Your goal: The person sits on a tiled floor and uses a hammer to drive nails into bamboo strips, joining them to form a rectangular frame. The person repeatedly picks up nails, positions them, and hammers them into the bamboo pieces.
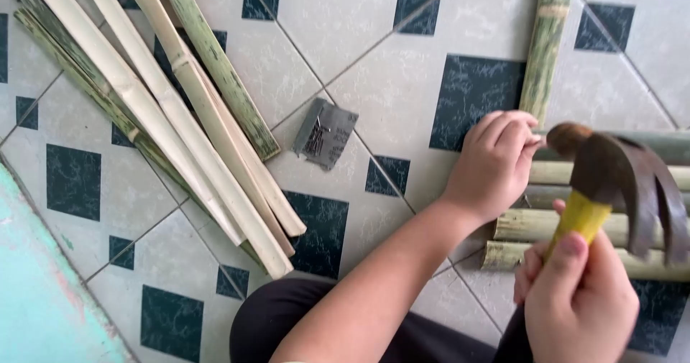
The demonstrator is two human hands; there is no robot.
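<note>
My right hand (578, 298) grips the yellow handle of a claw hammer (618, 183), whose dark head hovers over several horizontal bamboo pieces (532, 226) at the right. My left hand (492, 165) rests with pinched fingertips on the end of the top bamboo piece, right beside the hammer's striking face; whether it pinches a nail I cannot tell. An upright green bamboo stick (546, 43) runs up from under my left hand.
A bundle of split bamboo strips (172, 111) lies diagonally across the tiled floor (402, 83) at the left. A small grey packet of nails (325, 133) sits on the tiles in the middle. A turquoise surface (36, 291) borders the bottom left.
</note>
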